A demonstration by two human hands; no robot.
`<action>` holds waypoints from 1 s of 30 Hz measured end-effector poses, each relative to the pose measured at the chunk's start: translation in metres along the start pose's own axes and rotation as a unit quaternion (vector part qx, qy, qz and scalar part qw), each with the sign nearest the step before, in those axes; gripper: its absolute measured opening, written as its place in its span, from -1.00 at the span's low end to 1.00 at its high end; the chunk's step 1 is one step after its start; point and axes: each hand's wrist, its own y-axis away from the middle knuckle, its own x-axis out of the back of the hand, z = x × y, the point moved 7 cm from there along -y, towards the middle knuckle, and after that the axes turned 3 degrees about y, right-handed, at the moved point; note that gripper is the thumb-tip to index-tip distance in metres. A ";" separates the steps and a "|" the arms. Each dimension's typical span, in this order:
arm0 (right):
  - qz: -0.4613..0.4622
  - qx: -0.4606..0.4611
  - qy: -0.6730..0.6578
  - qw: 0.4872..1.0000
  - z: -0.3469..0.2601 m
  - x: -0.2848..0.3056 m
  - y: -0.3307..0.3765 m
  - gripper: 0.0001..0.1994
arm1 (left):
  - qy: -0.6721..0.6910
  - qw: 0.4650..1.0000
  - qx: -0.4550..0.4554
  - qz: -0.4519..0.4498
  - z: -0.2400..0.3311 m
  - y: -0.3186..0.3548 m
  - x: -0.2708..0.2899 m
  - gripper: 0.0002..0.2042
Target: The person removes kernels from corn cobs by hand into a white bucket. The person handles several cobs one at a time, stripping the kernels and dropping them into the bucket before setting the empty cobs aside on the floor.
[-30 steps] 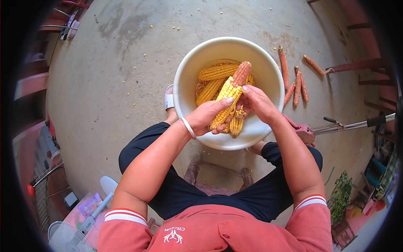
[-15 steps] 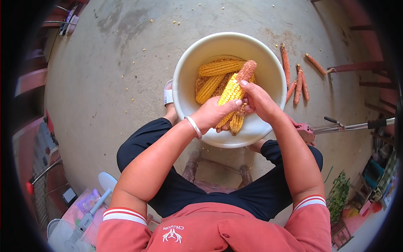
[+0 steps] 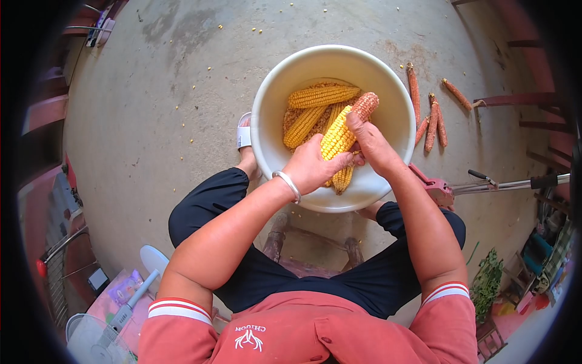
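Over a large pale tub, both my hands are closed around a yellow ear of corn. My left hand grips its lower part, fingers partly hidden beneath. My right hand wraps its right side, the thumb laid against the corn's upper part. A reddish, kernel-free cob length sticks out at the upper end; I cannot tell whether it belongs to this ear or is a separate cob. Inside the tub, whole ears lie on loose kernels, and another ear shows below my hands.
Several bare reddish cobs lie on the concrete floor right of the tub. Scattered kernels dot the floor. A pink and metal folding frame reaches in from the right. A wooden stool stands between my legs. Leafy greens are at lower right.
Both hands and the corn have shifted slightly right, and the reddish end now leans further right. My left hand has turned so its back faces up more. The ears in the tub stay put.
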 end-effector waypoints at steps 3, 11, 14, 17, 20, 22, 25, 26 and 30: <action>0.012 -0.032 0.092 0.995 0.001 0.004 0.002 -0.35 | -0.096 0.986 -0.094 0.100 0.002 0.001 0.005 -0.66; 0.027 0.011 0.005 1.000 0.018 0.008 -0.009 -0.47 | 0.213 0.962 0.127 -0.116 0.017 0.011 -0.007 -0.67; 0.035 0.002 0.009 0.999 0.015 0.003 -0.006 -0.50 | 0.193 0.969 0.122 -0.089 0.023 0.011 -0.006 -0.69; 0.047 0.001 0.049 0.998 0.022 0.008 -0.009 -0.52 | 0.153 0.973 0.139 -0.106 0.024 0.013 -0.008 -0.65; 0.055 0.003 0.034 0.998 0.026 0.008 -0.009 -0.52 | 0.131 0.975 0.144 -0.111 0.022 0.015 -0.010 -0.65; 0.061 0.012 0.017 0.998 0.025 0.008 -0.009 -0.51 | 0.141 0.972 0.146 -0.117 0.021 0.016 -0.011 -0.65; 0.073 -0.008 0.036 0.997 0.021 0.009 -0.007 -0.50 | 0.120 0.974 0.156 -0.109 0.023 0.015 -0.009 -0.62; 0.067 -0.036 0.012 0.997 0.021 0.011 -0.005 -0.44 | 0.120 0.974 0.156 -0.108 0.015 0.013 -0.011 -0.62; 0.067 -0.023 0.057 0.996 0.010 0.003 0.002 -0.40 | -0.061 0.995 0.069 0.039 0.011 0.009 0.003 -0.41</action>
